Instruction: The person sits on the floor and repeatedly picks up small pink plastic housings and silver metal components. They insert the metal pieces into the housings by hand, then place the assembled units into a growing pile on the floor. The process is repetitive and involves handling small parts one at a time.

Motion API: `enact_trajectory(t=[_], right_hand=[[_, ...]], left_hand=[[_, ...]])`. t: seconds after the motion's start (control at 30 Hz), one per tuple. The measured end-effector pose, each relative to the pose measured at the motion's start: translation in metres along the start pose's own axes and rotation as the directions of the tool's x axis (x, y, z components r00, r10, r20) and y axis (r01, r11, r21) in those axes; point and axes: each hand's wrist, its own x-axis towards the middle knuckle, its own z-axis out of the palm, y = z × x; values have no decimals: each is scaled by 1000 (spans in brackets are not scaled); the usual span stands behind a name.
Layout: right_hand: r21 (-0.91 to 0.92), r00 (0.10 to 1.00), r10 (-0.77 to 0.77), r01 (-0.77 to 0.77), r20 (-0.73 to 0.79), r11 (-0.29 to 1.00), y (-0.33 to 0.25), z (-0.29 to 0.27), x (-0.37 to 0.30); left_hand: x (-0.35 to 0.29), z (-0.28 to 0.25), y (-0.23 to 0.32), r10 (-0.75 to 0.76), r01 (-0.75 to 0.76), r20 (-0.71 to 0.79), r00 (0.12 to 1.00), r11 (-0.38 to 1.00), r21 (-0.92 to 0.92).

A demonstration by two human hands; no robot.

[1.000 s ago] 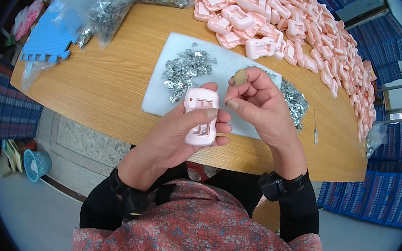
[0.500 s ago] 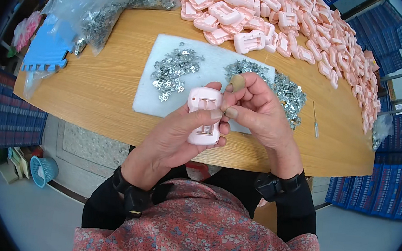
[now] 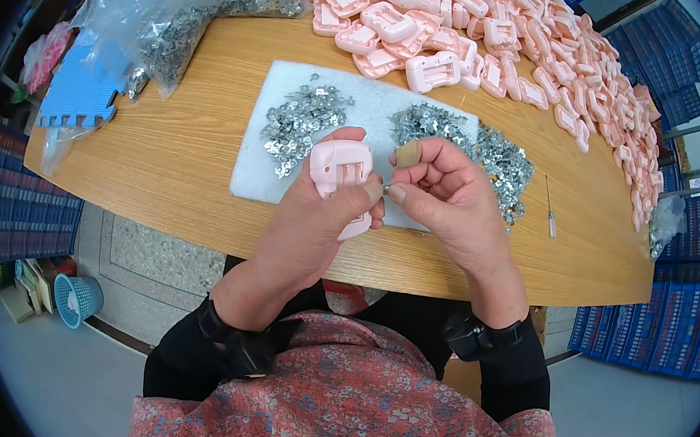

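Note:
My left hand [image 3: 310,215] grips a pale pink plastic housing [image 3: 334,160] with a recessed battery compartment, tilted, its thumb across the right side. Close beside that thumb, my right hand [image 3: 457,199] pinches a small metal piece [image 3: 386,189] between thumb and a finger; its exact shape is too small to make out. A tan finger cover [image 3: 407,154] sits on one right fingertip. Behind the hands, a white foam sheet [image 3: 370,98] carries a pile of small metal contact plates [image 3: 304,121] on the left and a heap of metal pieces [image 3: 433,127] on the right.
A large heap of pink housings [image 3: 502,35] covers the table's far side. Clear bags of metal parts [image 3: 173,41] and a blue foam mat [image 3: 85,83] lie at the left. A thin screwdriver [image 3: 551,217] lies right. Blue crates [image 3: 652,323] stand beyond the table.
The housing has tilted and shifted left and slightly up with my left hand. My right hand stays pinched near it, and a small metal piece now shows between its fingertips.

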Motion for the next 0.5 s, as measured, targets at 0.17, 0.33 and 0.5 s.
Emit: enact_trajectory(t=[0.17,0.33,0.5], right_hand=[[-68,991,-118,113,-68,991,-1,4,-1],[-405,954,-299,280,17,870,-8,6,3],[-548,963,-267,248,47,799,-19,13,1]], left_hand=[[-2,-1,4,-89,91,55,995,995,-38],[-1,-7,3,-200,227,156,967,956,-186],[-2,-7,2,-247,272,156,956,946,-174]])
